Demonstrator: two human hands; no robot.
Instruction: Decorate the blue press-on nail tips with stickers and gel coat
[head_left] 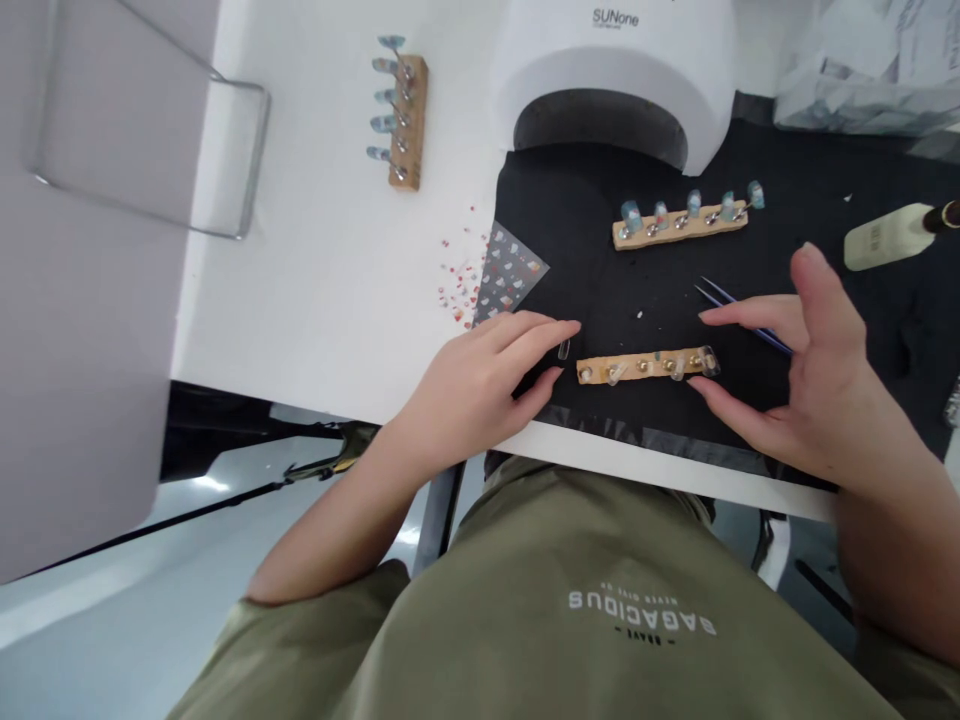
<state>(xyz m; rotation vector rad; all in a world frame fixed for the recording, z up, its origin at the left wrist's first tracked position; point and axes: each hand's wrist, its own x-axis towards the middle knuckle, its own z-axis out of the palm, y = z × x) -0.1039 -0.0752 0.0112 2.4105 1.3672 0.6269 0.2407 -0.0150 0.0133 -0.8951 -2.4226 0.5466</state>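
Observation:
A wooden strip (pixel 637 367) with several clear nail tips on metal pegs lies on the black mat (pixel 585 230) near the table's front edge. My left hand (pixel 480 385) rests at the strip's left end, fingers stretched out, index fingertip touching a loose clear nail tip (pixel 564 349). My right hand (pixel 806 370) sits at the strip's right end with fingers spread, and purple tweezers (pixel 731 305) pass between its fingers; whether it grips them I cannot make out. A second wooden strip (pixel 679 225) with blue-painted tips lies farther back on the mat.
A white SUNone nail lamp (pixel 611 70) stands at the back. A third wooden strip (pixel 405 120) with blue tips lies on the white table (pixel 330 270). A sticker sheet (pixel 510 272) and scattered red bits (pixel 459 285) lie left of the mat. A nail file (pixel 892 235) is at far right.

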